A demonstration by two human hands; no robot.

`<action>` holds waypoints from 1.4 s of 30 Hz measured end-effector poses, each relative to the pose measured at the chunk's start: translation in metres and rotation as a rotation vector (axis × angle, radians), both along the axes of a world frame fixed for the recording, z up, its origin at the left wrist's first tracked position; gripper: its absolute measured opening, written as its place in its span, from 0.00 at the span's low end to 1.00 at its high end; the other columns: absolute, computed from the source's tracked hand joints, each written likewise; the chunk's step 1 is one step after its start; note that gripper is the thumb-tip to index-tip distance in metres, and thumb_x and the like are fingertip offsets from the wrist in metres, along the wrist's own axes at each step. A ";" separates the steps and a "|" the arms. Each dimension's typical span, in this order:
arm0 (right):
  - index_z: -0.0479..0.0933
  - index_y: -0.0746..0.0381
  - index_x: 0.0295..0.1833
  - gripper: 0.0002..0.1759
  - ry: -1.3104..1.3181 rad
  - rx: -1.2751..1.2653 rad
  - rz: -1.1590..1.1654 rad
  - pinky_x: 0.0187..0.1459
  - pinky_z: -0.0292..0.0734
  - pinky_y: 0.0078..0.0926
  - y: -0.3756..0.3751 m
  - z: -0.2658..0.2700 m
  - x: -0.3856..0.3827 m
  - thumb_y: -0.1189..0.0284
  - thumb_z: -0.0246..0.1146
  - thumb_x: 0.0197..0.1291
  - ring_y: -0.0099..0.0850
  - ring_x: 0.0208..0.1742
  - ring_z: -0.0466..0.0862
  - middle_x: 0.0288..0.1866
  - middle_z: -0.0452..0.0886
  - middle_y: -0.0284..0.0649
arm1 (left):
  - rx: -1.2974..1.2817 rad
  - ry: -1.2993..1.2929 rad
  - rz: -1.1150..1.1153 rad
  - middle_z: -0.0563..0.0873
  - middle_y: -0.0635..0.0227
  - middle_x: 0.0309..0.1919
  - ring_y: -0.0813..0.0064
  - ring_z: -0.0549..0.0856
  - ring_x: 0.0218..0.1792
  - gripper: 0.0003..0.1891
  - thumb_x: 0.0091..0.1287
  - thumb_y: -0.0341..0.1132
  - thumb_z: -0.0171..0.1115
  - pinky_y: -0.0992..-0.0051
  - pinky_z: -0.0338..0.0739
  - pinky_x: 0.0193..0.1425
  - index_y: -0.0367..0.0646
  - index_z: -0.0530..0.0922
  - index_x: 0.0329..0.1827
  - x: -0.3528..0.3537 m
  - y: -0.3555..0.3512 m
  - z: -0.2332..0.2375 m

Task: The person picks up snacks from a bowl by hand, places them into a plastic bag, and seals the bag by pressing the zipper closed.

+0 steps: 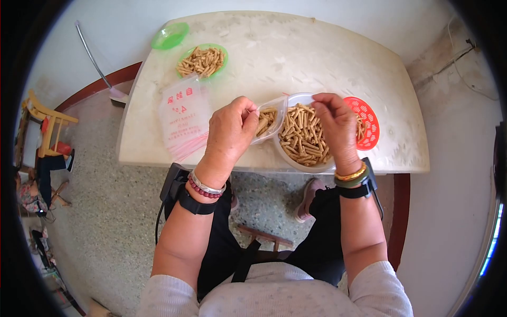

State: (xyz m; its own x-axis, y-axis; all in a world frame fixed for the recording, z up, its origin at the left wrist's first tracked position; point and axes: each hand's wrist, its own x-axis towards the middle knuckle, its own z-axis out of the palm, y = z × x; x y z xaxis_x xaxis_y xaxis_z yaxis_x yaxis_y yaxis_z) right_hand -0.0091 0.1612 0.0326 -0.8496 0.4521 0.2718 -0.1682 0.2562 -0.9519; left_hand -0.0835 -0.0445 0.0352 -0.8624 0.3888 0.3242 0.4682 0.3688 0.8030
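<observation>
My left hand (232, 129) is closed on the edge of a clear zip bag (274, 124), with thumb and fingers pinched together. Short tan stick-shaped pieces lie inside the bag, which leans over the left rim of a white bowl (282, 153). More of these tan sticks (303, 137) fill the bowl. Over the bowl's right side, my right hand (338, 124) has its fingers curled in toward the thumb; whether anything is between them is too small to make out. Partly behind that hand is a red perforated basket (374, 124) with some sticks in it.
A stack of flat printed plastic bags (182, 116) lies left of my left hand. Farther back stand a green plate of sticks (202, 61) and a green dish (170, 36). The table's front edge (391, 171) runs close to my knees. A wooden chair (50, 124) stands at far left.
</observation>
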 end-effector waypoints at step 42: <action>0.74 0.66 0.52 0.20 -0.717 0.655 -0.043 0.49 0.76 0.45 0.084 -0.030 0.087 0.63 0.57 0.60 0.50 0.47 0.82 0.43 0.82 0.55 | -0.137 0.154 -0.291 0.82 0.60 0.37 0.65 0.84 0.32 0.15 0.59 0.23 0.62 0.71 0.78 0.38 0.43 0.80 0.50 0.049 0.116 -0.037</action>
